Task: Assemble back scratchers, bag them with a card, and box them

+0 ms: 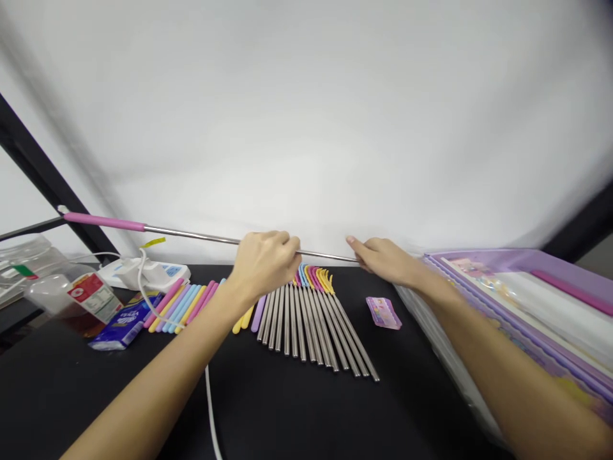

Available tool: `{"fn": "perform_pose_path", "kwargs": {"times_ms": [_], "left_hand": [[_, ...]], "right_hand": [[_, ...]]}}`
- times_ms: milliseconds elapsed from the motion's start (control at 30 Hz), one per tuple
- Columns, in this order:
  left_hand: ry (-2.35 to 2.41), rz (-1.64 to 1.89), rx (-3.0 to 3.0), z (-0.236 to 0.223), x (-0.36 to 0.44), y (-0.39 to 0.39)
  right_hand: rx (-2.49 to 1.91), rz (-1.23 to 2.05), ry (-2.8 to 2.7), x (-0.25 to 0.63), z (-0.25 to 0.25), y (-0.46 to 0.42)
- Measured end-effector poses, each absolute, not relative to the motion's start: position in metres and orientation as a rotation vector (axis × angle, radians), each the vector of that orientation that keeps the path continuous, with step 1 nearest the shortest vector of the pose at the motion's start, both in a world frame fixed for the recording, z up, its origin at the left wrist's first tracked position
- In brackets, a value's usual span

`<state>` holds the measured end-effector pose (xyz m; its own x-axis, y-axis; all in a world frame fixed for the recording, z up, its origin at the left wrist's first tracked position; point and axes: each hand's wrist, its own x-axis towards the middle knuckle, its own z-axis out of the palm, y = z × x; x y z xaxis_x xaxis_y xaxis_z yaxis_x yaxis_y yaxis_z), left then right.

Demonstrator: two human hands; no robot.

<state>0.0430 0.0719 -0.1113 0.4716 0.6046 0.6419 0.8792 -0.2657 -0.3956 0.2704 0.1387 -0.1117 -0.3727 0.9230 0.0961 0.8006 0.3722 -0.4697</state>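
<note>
A long telescopic back scratcher point(191, 235) with a pink handle stretches across the view, above the back of the black table. My left hand point(265, 262) is wrapped round the middle of its thin steel shaft. At the right end of the shaft, my right hand point(383, 259) has its fingers closed round it, and the head there is hidden. Below my hands, several steel rods point(311, 326) with coloured claw-like ends lie fanned out. Coloured handles point(191, 306) lie in a row to the left, partly behind my left forearm.
At the left are a white power strip point(167, 276) with a white cable point(209, 402), a blue tissue pack point(125, 322) and a clear labelled bottle point(71, 297). A small pink packet point(383, 313) lies right of the rods, beside a purple bin point(507, 255). A white wall stands behind.
</note>
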Motion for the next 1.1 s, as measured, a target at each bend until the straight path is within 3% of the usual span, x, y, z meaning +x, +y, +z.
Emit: {"fn": "perform_pose_path", "kwargs": {"times_ms": [133,233,400,533,733,967,1100], "left_hand": [[-1.134,-0.439,-2.08,-0.109,0.055,0.067],[-1.331,-0.362,-2.014,-0.104,0.034,0.07],[-1.675,-0.328,-1.78,-0.096,-0.007,0.075],[-1.744,-0.297,-1.767,-0.092,-0.009,0.075],[-1.745,-0.266,-1.818,-0.099,0.021,0.071],[-1.425,-0.267,-2.157,-0.103,0.037,0.066],[-1.657,-0.225,-1.944,-0.099,0.022,0.068]], "right_hand": [[-1.325,0.559,-2.304,0.246,-0.106,0.122],[-1.326,0.521,-2.324,0.26,-0.099,0.125],[-1.644,0.171,-2.367,0.305,-0.098,0.142],[-1.545,0.365,-2.385,0.31,-0.102,0.144],[-1.53,0.234,-2.203,0.28,-0.106,0.132],[-1.554,0.16,-2.156,0.276,-0.102,0.127],[-1.679,0.066,-2.066,0.288,-0.1,0.131]]}}
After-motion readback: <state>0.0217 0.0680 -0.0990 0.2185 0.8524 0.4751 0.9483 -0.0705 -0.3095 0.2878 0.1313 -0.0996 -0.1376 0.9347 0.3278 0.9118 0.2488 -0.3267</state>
